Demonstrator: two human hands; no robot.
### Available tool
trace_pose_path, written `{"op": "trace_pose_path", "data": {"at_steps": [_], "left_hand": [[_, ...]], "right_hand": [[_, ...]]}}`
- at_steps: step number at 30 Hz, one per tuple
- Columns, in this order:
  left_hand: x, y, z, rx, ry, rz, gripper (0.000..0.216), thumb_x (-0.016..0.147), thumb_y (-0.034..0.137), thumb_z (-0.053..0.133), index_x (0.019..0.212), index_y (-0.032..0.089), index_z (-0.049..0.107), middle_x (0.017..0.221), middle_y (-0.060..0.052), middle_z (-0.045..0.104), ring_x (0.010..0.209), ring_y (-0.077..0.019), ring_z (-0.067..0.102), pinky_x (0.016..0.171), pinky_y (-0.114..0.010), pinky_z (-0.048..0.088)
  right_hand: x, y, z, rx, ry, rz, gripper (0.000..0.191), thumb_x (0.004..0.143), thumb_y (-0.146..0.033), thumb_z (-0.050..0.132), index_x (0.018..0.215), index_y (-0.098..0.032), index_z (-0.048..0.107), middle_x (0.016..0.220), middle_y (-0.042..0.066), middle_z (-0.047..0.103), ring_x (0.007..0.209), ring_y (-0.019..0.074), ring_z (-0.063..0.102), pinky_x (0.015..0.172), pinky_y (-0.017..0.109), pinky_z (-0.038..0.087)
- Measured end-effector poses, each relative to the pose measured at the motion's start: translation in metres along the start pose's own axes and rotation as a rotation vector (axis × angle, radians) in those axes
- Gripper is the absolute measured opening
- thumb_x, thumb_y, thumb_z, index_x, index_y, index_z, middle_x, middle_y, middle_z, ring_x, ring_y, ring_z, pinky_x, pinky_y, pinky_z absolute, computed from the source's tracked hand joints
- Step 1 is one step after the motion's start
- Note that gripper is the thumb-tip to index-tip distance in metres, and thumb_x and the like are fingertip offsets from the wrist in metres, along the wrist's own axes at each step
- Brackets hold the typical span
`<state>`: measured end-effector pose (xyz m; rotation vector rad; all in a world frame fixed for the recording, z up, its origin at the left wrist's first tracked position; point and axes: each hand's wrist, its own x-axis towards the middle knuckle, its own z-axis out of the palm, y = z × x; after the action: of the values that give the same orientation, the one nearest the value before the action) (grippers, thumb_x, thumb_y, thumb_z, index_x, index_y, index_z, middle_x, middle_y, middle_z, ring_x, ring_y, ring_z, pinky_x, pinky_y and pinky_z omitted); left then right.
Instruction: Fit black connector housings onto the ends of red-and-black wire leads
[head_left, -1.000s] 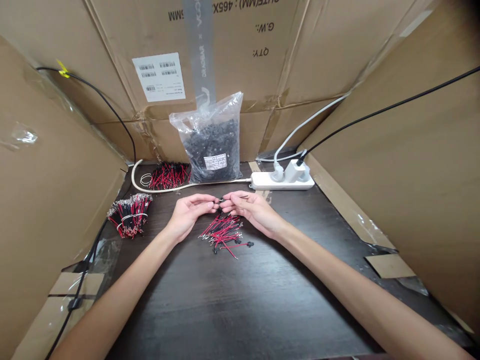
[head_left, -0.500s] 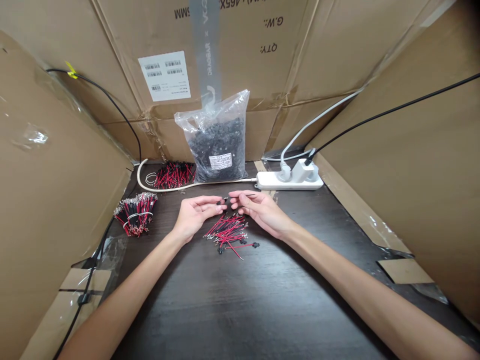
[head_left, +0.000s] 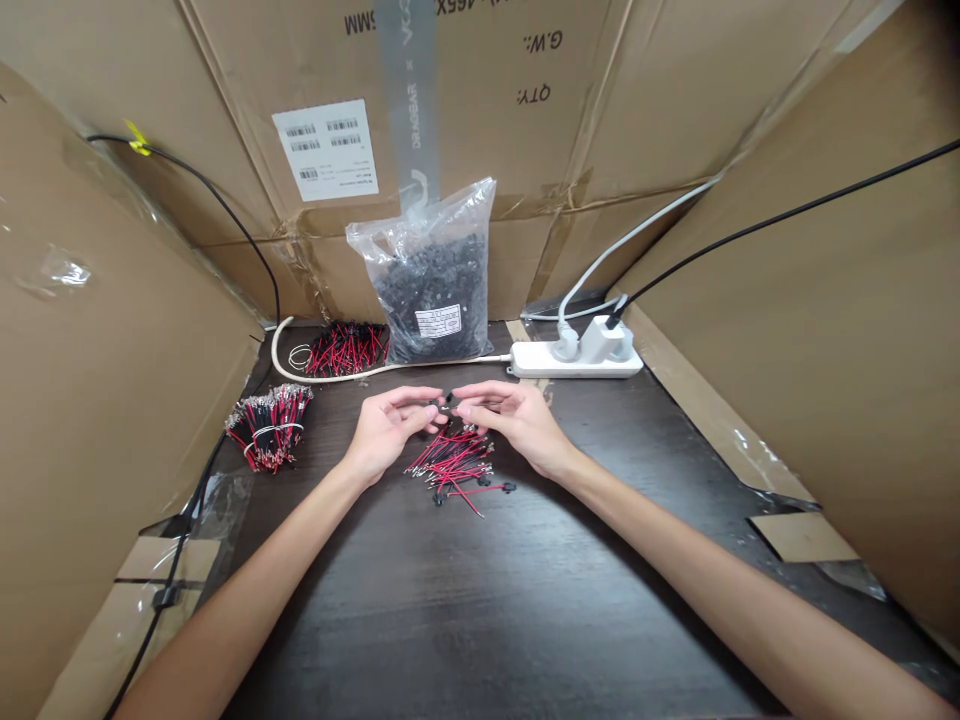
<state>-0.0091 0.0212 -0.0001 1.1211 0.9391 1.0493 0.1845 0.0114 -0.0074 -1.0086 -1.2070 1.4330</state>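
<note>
My left hand is closed, its thumb and fingertips pinching a small black plastic connector that the fingers mostly cover. Facing it, my right hand is closed on a thin black wire, little of which shows now. A tiny silvery terminal is visible between the two sets of fingertips, which almost meet. Whether the wire sits inside the connector I cannot tell. Just below the hands lies a loose pile of red and black wires with metal ends. At its near edge a red wire carries a black connector.
A clear bag of black parts stands at the back. Left of it lie more red and black wires and a tied wire bundle. A white power strip with cords is at the back right. Cardboard walls surround the table.
My right hand has moved slightly left, closing the gap between the fingertips. The black wire that stuck out over my right fingers no longer shows there.
</note>
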Motion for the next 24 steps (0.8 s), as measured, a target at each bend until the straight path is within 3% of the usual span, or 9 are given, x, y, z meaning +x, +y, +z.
{"op": "trace_pose_path", "data": {"at_steps": [7,13,24], "left_hand": [[-0.0003,0.0013,0.0013,0.002,0.000,-0.003,0.035,0.062,0.027,0.088,0.088,0.011,0.072,0.083,-0.009,0.076,0.073,-0.0168,0.072,0.069,-0.026,0.057],[-0.0014,0.0020,0.0027,0.028,-0.007,-0.009,0.036,0.061,0.028,0.088,0.088,0.011,0.072,0.089,-0.011,0.076,0.077,-0.0201,0.073,0.070,-0.029,0.057],[-0.0010,0.0011,0.0017,0.066,-0.009,0.002,0.038,0.061,0.032,0.088,0.090,0.011,0.073,0.092,-0.012,0.076,0.079,-0.0216,0.073,0.070,-0.031,0.057]], "right_hand": [[0.0001,0.0020,-0.0015,-0.037,0.012,-0.010,0.029,0.070,-0.036,0.080,0.093,-0.019,0.078,0.083,0.008,0.076,0.072,0.0171,0.065,0.067,0.034,0.054],[0.0018,0.0040,-0.0028,-0.013,-0.005,-0.017,0.042,0.069,-0.036,0.081,0.106,-0.019,0.073,0.082,0.006,0.076,0.075,0.0192,0.068,0.071,0.036,0.054],[0.0011,0.0015,-0.0022,-0.004,0.013,0.009,0.041,0.067,-0.032,0.082,0.105,-0.018,0.072,0.077,0.004,0.075,0.071,0.0177,0.067,0.071,0.035,0.052]]}}
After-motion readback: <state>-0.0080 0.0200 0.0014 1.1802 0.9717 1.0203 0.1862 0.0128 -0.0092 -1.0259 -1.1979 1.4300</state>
